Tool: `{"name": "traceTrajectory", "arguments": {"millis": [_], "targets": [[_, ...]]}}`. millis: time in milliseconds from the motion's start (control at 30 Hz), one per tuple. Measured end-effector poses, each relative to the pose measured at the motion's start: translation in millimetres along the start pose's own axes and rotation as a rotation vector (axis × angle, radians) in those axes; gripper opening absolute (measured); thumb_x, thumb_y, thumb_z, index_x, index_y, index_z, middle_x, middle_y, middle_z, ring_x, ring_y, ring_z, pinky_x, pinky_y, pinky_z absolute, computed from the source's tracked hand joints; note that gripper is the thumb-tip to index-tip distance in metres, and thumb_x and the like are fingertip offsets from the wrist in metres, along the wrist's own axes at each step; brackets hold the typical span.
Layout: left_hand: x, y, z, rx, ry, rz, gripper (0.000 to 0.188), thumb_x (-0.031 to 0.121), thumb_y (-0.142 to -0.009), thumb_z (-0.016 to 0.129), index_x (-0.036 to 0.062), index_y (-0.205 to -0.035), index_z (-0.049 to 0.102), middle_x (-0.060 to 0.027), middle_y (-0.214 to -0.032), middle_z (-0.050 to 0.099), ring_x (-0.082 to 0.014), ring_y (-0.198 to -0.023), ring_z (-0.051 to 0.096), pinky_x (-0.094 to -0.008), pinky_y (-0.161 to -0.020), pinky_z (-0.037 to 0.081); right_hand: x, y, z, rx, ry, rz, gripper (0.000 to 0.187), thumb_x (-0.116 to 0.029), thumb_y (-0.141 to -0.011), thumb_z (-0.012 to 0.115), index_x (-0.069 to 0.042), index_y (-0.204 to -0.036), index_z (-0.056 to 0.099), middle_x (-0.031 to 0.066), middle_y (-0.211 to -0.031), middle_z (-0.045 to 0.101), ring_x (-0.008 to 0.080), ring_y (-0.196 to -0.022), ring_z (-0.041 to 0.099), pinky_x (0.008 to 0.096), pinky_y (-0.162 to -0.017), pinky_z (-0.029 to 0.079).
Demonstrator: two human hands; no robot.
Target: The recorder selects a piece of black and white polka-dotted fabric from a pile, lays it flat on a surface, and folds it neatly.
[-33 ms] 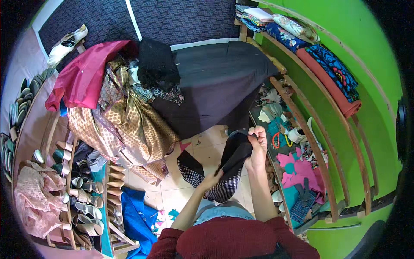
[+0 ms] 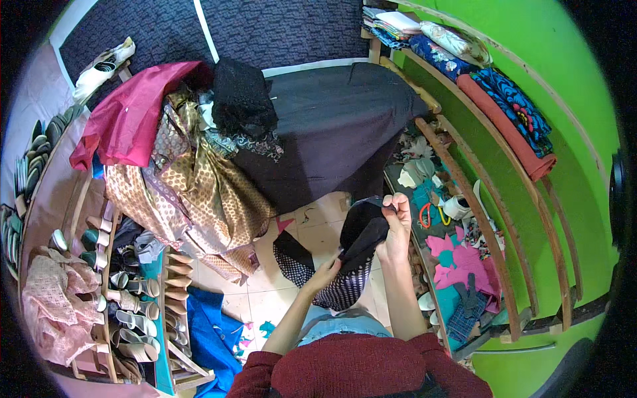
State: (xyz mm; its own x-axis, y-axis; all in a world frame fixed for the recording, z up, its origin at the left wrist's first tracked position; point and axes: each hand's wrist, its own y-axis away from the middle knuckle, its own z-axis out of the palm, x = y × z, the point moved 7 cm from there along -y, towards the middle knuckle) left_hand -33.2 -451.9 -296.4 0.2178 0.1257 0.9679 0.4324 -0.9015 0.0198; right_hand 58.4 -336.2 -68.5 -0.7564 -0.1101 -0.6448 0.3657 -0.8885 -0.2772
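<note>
Black cloth with white dots (image 2: 352,288) on part of it hangs over the floor in front of my body. Its upper right edge is pinched by my right hand (image 2: 396,229), which is raised higher, with the fingers curled and closed. Lower and to the left, my left hand (image 2: 325,274) grips the middle of the same cloth, thumb on top and fingers partly hidden by the folds. Between my hands the plain black side shows, and a dotted flap with a black corner droops left of my left hand.
Ahead stands a table under a dark cloth (image 2: 325,126), heaped at left with gold patterned fabric (image 2: 206,192) and a magenta cloth (image 2: 133,119). Shoe racks (image 2: 136,288) line the left. At right are scissors with orange handles (image 2: 424,215), pink scraps (image 2: 454,262) and wooden rails (image 2: 464,192).
My left hand has shifted very slightly up on the cloth, and the folds between my hands have opened a little. My right hand stays in place.
</note>
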Motion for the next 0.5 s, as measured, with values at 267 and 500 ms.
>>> {"name": "traceTrajectory", "arguments": {"millis": [267,500], "targets": [[106,23,-24,0.199,-0.046,0.327,0.039,-0.002,-0.070,0.059,0.0072,-0.108,0.061,-0.0159,-0.084,0.066,-0.0139,-0.068,0.062,-0.0252,-0.064,0.046,-11,1,15,-0.059,0.052,-0.054,0.022,0.010,-0.079,0.049,-0.010,-0.088,0.047,0.0006,-0.085,0.047,0.0092,-0.082,0.045,0.0200,-0.078,0.034],[118,30,-61,0.472,0.057,0.398,0.041,-0.007,-0.067,0.050,0.0037,-0.105,0.062,-0.0176,-0.088,0.065,-0.0210,-0.075,0.064,-0.0264,-0.070,0.048,-18,-3,15,-0.058,0.075,-0.021,0.024,0.013,-0.076,0.045,-0.005,-0.092,0.050,0.0092,-0.096,0.059,0.0145,-0.093,0.054,0.0255,-0.086,0.038]]}}
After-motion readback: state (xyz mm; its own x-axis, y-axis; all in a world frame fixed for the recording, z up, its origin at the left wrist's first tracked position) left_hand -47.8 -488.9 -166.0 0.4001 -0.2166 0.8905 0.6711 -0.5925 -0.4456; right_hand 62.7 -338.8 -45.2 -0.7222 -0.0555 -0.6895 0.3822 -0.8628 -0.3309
